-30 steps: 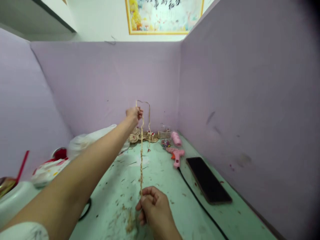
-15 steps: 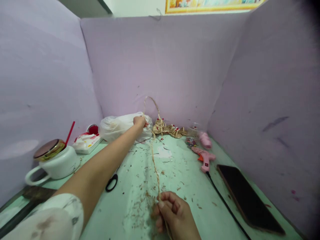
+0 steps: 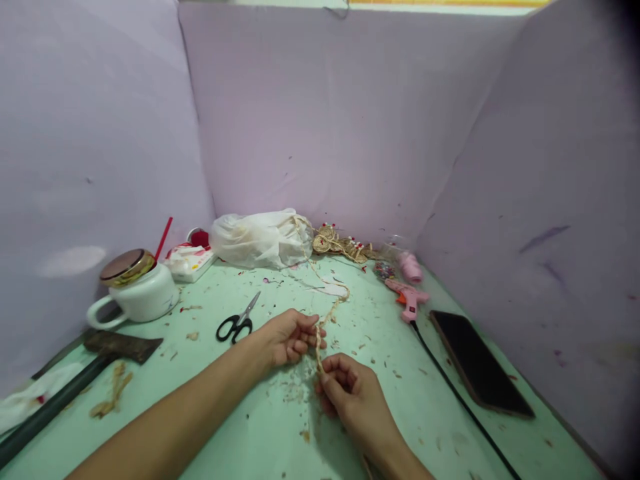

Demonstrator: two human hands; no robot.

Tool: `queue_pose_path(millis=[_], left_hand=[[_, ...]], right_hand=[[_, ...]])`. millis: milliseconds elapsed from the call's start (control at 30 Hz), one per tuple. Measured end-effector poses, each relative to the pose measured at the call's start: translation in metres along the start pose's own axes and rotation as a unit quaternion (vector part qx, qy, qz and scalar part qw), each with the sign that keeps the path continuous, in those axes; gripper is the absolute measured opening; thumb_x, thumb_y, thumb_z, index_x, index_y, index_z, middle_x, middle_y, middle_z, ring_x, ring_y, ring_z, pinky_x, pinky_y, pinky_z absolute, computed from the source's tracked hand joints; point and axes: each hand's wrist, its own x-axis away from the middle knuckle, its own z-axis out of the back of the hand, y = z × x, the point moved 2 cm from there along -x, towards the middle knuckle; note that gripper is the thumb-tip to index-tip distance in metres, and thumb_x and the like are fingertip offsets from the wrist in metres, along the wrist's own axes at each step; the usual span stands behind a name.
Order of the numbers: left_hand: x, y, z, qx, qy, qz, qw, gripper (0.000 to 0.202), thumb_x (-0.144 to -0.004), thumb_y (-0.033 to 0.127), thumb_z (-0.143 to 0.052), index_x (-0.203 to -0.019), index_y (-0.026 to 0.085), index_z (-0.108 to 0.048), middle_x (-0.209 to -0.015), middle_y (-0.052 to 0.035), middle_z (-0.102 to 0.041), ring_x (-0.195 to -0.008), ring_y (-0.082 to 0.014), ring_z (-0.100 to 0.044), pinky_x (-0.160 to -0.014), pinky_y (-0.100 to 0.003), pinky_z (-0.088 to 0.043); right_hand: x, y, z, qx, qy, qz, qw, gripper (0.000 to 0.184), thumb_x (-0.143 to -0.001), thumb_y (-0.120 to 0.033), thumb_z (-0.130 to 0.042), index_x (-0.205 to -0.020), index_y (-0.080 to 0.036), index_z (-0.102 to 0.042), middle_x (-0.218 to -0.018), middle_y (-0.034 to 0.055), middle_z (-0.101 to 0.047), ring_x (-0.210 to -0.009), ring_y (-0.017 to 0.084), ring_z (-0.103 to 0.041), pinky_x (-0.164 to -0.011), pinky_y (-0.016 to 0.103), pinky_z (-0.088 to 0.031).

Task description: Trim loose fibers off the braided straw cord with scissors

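A length of tan jute twine (image 3: pixel 331 308) runs over the green table from the white plastic bag (image 3: pixel 260 238) at the back down to my hands. My left hand (image 3: pixel 290 337) is closed, pinching the twine between thumb and fingers. Just below it, my right hand (image 3: pixel 345 392) is curled shut on the same twine's near part. Both hands rest low over the table, a few centimetres apart. Black-handled scissors (image 3: pixel 237 321) lie just left of my left hand.
A white mug with a gold lid (image 3: pixel 133 292) and a hatchet (image 3: pixel 75 383) lie at left. Jute ornaments (image 3: pixel 340 243), a pink glue gun (image 3: pixel 409 299) with its black cord, and a dark phone (image 3: pixel 477 365) sit at right. Lilac partition walls enclose the table. Fibre scraps litter it.
My left hand has come back from the plastic bag at the far wall down to the table, next to my right hand. The twine now lies slack on the table.
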Motion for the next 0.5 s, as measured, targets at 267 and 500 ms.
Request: queue_pose_path(millis=[267,500], left_hand=[[-0.004,0.001,0.001,0.079,-0.038,-0.125,0.988,0.007,-0.064,0.006,-0.053,-0.070,0.010,-0.054,-0.059,-0.0003,-0.053,-0.031,0.0010,-0.028,-0.029,-0.011,-0.014],[-0.003,-0.008,-0.009,0.074,0.076,-0.226,0.968,0.009,-0.061,0.005,-0.056,-0.060,0.012,-0.051,-0.050,-0.0019,-0.057,-0.035,-0.0052,-0.045,-0.031,-0.014,-0.030]], right_hand=[[0.001,-0.006,0.002,-0.154,-0.060,-0.108,0.980,0.031,-0.067,-0.037,-0.063,-0.081,-0.010,-0.059,-0.058,0.0028,-0.061,-0.041,0.008,-0.050,-0.042,0.021,-0.040],[0.003,-0.007,0.003,-0.125,-0.053,-0.084,0.987,0.026,-0.061,-0.032,-0.070,-0.061,-0.013,-0.052,-0.051,0.0000,-0.058,-0.040,0.007,-0.048,-0.042,0.019,-0.038]])
